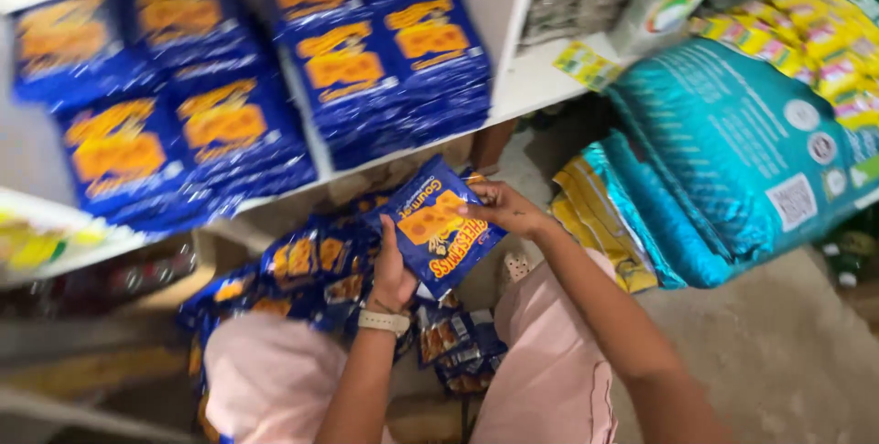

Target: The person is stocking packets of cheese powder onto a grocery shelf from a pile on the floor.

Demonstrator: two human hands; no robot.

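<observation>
A blue snack packet (437, 227) with orange print, tilted, held up below the shelf.

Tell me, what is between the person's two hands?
In the head view, a blue snack packet with orange crackers pictured sits between the left hand and right hand; both hold its edges.

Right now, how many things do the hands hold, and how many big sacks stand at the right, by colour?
Blue snack packet held by left hand and right hand: 1
Teal sacks: 2
Yellow sack: 1
Total: 4
</observation>
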